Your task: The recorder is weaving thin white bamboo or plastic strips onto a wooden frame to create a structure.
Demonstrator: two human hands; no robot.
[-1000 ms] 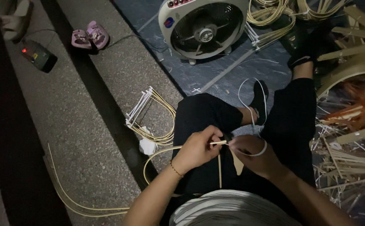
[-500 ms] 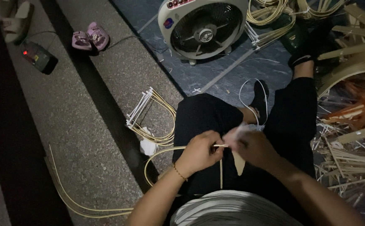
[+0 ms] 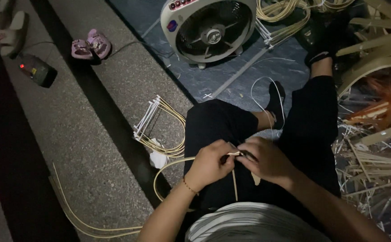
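My left hand and my right hand meet over my lap, both pinching the crossing point of a thin bent cane strip. The strip curves away to the left in a loop, and one end hangs down between my legs. A white cord loops from near my right hand up past my foot. My fingers hide the joint itself.
A box fan stands on the floor ahead. A stack of bent cane loops lies left of my knee, long strips lie on the step. Cane scraps pile at right. Small pink shoes and a dark device with a red light sit far left.
My right hand has moved left and closed in on the left hand at the strip's joint. The white cord loop by my right hand has been drawn in.
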